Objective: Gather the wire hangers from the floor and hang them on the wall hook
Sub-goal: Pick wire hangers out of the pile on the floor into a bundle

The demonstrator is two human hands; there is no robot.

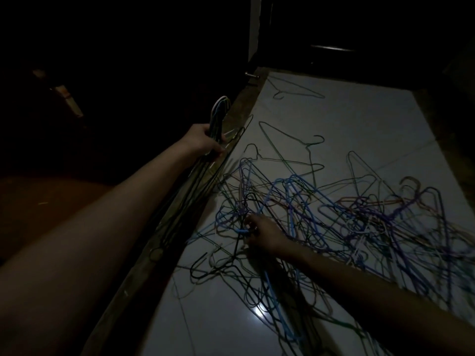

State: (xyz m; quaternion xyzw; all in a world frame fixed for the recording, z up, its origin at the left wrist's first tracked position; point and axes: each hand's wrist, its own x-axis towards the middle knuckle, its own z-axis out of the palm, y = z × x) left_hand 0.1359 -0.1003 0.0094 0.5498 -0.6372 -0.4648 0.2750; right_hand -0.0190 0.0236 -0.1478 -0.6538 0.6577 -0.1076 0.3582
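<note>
A tangled pile of wire hangers (341,217) in blue, purple, green and black covers the pale tiled floor (359,119). My left hand (203,142) grips a bunch of gathered hangers (218,111) by their necks, held up beside the dark wall on the left, their bodies trailing down toward the floor. My right hand (262,233) reaches into the near left part of the pile, its fingers curled round a blue hanger (241,230) at its hook end. No wall hook can be made out in the dark.
The room is very dim. A brown skirting strip (159,253) runs along the left wall. Single hangers (290,91) lie apart toward the far end, near a dark door (334,34) and a small metal door stop (252,76). A light glare shows on the near tiles.
</note>
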